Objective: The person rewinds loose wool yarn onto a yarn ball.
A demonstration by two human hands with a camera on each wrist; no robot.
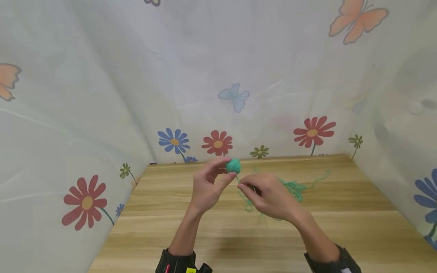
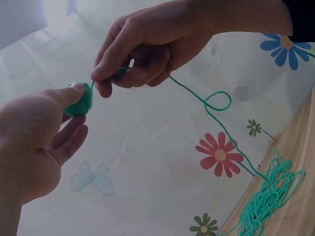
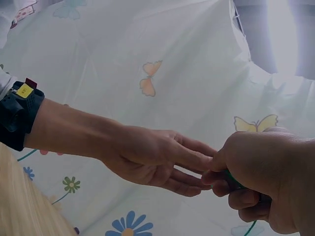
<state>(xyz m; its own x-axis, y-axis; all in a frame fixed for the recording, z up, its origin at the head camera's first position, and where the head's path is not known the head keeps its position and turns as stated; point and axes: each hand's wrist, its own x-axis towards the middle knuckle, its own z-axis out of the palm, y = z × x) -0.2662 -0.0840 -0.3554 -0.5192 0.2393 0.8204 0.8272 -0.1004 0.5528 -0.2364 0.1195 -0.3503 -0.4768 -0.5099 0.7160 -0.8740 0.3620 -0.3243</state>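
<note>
A small ball of green yarn (image 1: 233,166) is held up above the table between the thumb and fingertips of my left hand (image 1: 207,185). Just to its right, my right hand (image 1: 269,193) pinches the strand between thumb and forefinger, and a short length runs from there to the ball. In the left wrist view the yarn strand (image 2: 224,129) leaves the right hand, makes a loop in the air and drops to a loose heap of green yarn (image 2: 266,204) on the table. The ball is mostly hidden behind the hands in the right wrist view.
The wood-grain table (image 1: 153,223) lies under both hands, with the yarn heap (image 1: 294,187) behind the right hand. Pale curtains (image 1: 191,76) printed with flowers and butterflies hang at the back and both sides.
</note>
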